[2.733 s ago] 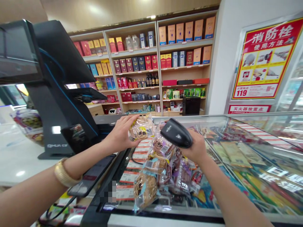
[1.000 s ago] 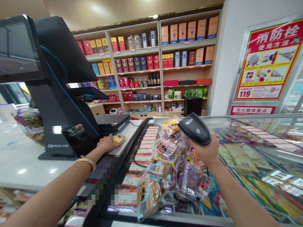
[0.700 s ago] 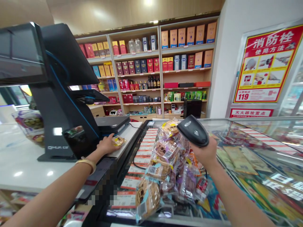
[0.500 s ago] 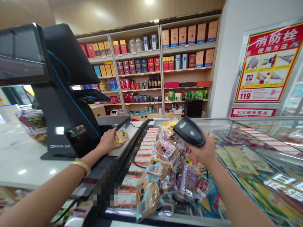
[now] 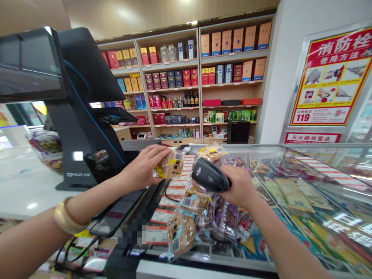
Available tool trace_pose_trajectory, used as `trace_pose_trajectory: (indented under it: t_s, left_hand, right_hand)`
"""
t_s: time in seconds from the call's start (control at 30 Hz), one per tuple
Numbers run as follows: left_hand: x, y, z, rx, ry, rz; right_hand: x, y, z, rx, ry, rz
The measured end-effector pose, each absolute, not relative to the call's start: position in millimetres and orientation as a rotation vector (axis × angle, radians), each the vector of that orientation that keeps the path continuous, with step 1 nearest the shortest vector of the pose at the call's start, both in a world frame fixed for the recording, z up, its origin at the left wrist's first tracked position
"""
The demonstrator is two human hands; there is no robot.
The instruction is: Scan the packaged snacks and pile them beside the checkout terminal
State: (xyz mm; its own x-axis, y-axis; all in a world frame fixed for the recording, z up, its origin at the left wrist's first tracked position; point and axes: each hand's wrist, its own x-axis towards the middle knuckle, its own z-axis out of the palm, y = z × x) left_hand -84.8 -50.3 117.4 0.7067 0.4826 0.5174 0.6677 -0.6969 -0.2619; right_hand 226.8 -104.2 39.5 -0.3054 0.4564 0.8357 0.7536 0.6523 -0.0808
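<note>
My left hand (image 5: 147,164) is closed on a clear-wrapped snack packet (image 5: 175,164) with yellow print, held above the left edge of the glass-topped case. In my right hand (image 5: 240,184) is a black barcode scanner (image 5: 210,174), its head tilted left toward that packet; a small space separates the two. Beneath the scanner lies a heap of wrapped snacks, among them a round biscuit packet (image 5: 181,234) at the near end and a purple packet (image 5: 226,217). Another biscuit packet (image 5: 213,152) rests at the far end of the heap.
A dark point-of-sale terminal (image 5: 87,128) stands left on the white counter (image 5: 17,193). Price labels (image 5: 158,216) line the glass case's left side. Ice-cream packs (image 5: 293,193) lie under the glass at right. Shelves of boxes (image 5: 183,78) stand behind.
My left hand has brought the snack packet right, from beside the terminal to the price labels. My right hand has moved the scanner left and slightly down, closer to that packet.
</note>
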Motion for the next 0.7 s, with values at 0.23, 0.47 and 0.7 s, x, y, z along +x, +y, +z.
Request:
trace_pose_trajectory:
  t_s: [0.23,0.47,0.7]
  left_hand:
    - [-77,-65,119,-2.346,-0.897,-0.599]
    - [-47,-75,90,-1.906,-1.115,-1.055]
    - [-11,-67,57,-1.831,-1.151,-1.125]
  right_hand:
    - [225,-105,40,-0.947,-1.914,-0.406]
    - [220,-111,42,-0.889,-1.707,-0.354]
    - [216,-113,42,-0.879,-1.686,-0.273]
